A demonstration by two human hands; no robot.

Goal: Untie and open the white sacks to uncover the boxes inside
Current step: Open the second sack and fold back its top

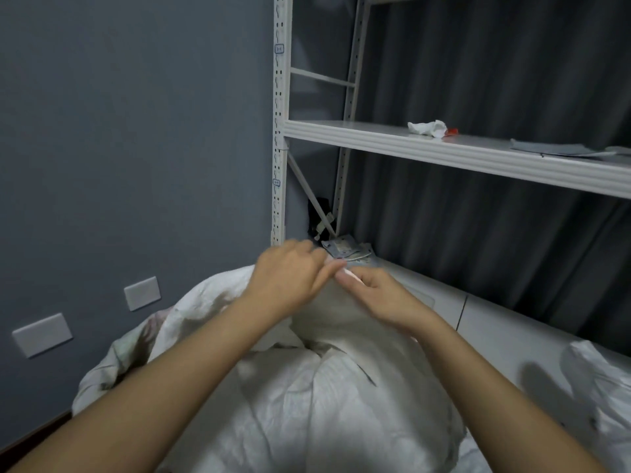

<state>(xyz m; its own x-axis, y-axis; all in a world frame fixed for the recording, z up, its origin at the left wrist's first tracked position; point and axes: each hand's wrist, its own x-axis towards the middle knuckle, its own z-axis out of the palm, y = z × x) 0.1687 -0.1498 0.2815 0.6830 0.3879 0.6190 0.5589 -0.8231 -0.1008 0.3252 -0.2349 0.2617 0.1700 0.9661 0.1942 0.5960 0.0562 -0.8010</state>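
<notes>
where the grey wall (119, 131) meets the dark curtain (478, 80), a white metal rack (280, 131) stands with its lower shelf (495, 322) carrying a big white sack (307, 404) at the left end, close to the front edge. the sack is bulging and creased, its long axis running from the front edge back toward the rack's corner, with the gathered neck pointing up and away. a second white sack (597, 387) lies near the right end, only partly seen. on the upper shelf (444, 151) rest a crumpled white cloth (428, 128) and some flat grey sheets (553, 150). small blue labels on the upright and papers (345, 249) in the back corner carry print too blurred to read. the left hand (290, 278) and right hand (372, 295) meet at the sack's neck, fingers curled together and pinching something there; whether cord or cloth, i cannot tell.
</notes>
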